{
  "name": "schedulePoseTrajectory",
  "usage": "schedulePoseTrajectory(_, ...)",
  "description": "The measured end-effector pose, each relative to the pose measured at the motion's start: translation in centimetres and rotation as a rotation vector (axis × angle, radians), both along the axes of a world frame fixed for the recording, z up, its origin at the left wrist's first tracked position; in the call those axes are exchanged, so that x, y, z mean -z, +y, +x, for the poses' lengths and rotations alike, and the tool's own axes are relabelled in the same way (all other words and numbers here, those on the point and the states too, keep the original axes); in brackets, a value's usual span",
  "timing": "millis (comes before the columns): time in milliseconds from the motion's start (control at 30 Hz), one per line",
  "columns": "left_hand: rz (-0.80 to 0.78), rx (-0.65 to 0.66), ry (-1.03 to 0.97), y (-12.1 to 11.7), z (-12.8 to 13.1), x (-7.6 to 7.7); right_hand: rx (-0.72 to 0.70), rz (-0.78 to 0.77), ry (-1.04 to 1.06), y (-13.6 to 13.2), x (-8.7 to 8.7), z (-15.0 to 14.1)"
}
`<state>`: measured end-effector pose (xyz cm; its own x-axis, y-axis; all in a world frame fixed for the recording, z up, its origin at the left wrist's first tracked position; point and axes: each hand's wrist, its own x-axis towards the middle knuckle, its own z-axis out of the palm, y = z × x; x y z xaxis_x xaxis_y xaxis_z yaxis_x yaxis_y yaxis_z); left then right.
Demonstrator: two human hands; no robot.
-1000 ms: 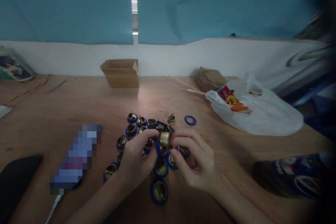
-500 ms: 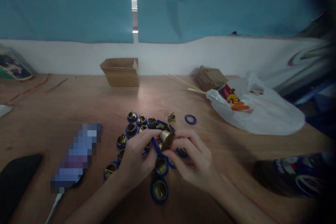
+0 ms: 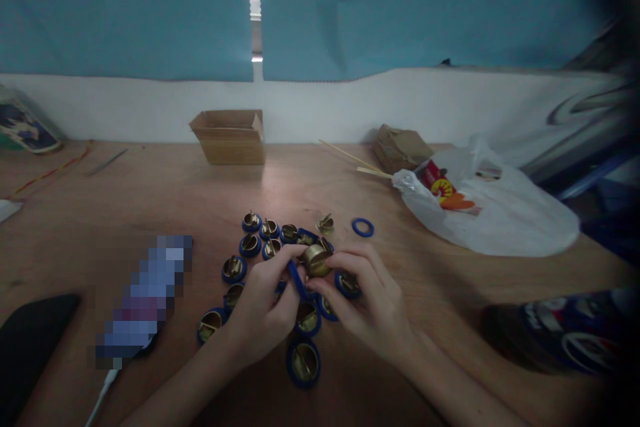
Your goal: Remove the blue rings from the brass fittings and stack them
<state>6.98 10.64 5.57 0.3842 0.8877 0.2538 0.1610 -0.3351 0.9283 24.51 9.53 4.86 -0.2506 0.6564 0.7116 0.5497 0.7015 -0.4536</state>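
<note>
My left hand (image 3: 263,303) is closed, pinching a blue ring (image 3: 297,280) on edge between thumb and fingers. Against its right side, a round brass cup-shaped piece (image 3: 316,261) is gripped by the fingertips of my right hand (image 3: 370,300). The ring and the brass piece are close together; whether they are joined I cannot tell. Around and under both hands lie several brass cups set in blue rings, such as the ringed cup (image 3: 303,361) nearest me. Beyond the hands rest a bare brass piece (image 3: 326,224) and a loose blue ring (image 3: 363,227).
A small open cardboard box (image 3: 234,147) stands at the back. Right of it are thin sticks (image 3: 350,155), a brown paper packet (image 3: 401,147) and a white plastic bag (image 3: 510,213). A dark bottle (image 3: 555,333) lies right; a phone (image 3: 145,300) with a cable lies left.
The brass piece has turned in my right fingers, so its rounded face now points more toward me. Both hands stay in nearly the same place.
</note>
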Motion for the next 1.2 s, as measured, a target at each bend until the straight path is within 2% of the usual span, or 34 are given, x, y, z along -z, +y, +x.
schedulePoseTrajectory(167,-0.145,-0.004,-0.048,0.17,0.02,0.17,0.022,0.011,-0.008,0.12,-0.15,-0.1)
schedulePoseTrajectory(433,-0.258,0.005,-0.077,0.07,0.12,0.15,0.034,-0.026,-0.001,0.1,-0.51,0.36)
schedulePoseTrajectory(1000,-0.223,0.023,-0.097,0.09,0.2,-0.05,0.022,0.028,-0.052,0.03,-0.85,-0.02)
schedulePoseTrajectory(1200,-0.255,0.025,-0.105,0.03,0.2,-0.19,-0.006,0.02,-0.047,0.19,-0.63,-0.16)
